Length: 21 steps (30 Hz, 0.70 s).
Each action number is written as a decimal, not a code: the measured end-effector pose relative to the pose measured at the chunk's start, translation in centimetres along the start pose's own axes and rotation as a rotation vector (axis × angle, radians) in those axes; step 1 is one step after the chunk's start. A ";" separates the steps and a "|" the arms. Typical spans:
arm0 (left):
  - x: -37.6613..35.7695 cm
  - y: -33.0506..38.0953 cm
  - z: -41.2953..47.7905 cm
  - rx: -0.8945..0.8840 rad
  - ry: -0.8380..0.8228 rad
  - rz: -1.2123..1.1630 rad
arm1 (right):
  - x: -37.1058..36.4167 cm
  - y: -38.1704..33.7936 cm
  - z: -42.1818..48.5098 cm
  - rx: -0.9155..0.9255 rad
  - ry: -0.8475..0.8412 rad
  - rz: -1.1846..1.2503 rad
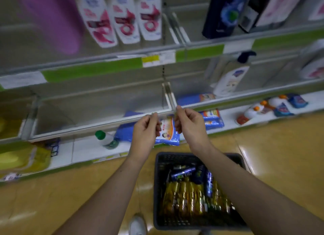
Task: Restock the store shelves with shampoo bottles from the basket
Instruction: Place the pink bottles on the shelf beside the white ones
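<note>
A dark grey basket [156, 191] stands on the floor below my arms. It holds several golden shampoo bottles [184, 199] and a few dark blue ones [182, 172] lying on their sides. My left hand [145, 131] and my right hand [190, 126] are raised side by side above the basket, in front of the rail of a low bare shelf bay [101, 112]. Both hands have loosely curled fingers and I see nothing in them. On the upper shelf stand white shampoo bottles with pink labels [126, 20], with a blurred purple bottle [52, 19] to their left.
A dark blue bottle [224, 12] stands upper right, with a white pump bottle [231, 77] one shelf lower. The bottom shelf carries blue packets [168, 133], a green-capped bottle [105, 138] and yellow refill packs [22, 157]. My white shoe [137, 226] is left of the basket.
</note>
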<state>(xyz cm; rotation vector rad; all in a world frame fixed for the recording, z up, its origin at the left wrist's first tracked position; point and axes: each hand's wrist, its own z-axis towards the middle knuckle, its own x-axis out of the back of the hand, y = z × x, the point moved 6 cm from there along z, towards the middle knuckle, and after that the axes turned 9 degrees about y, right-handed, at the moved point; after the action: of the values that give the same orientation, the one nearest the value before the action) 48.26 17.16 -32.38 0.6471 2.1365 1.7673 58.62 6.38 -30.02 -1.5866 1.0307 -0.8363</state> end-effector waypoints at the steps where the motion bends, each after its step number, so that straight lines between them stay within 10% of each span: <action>1: -1.2 -1.6 -0.6 0.020 -0.019 0.021 | 1.8 1.5 0.2 -0.029 0.024 -0.004; 21: -16.2 -33.8 -6.5 0.266 -0.442 0.486 | 21.0 34.2 0.3 -0.396 0.304 -0.163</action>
<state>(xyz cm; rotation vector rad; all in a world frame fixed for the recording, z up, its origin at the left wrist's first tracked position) 53.67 -1.56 -65.02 1.5738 2.0161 1.3581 59.95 -16.58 -62.89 -1.9350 1.3601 -1.0553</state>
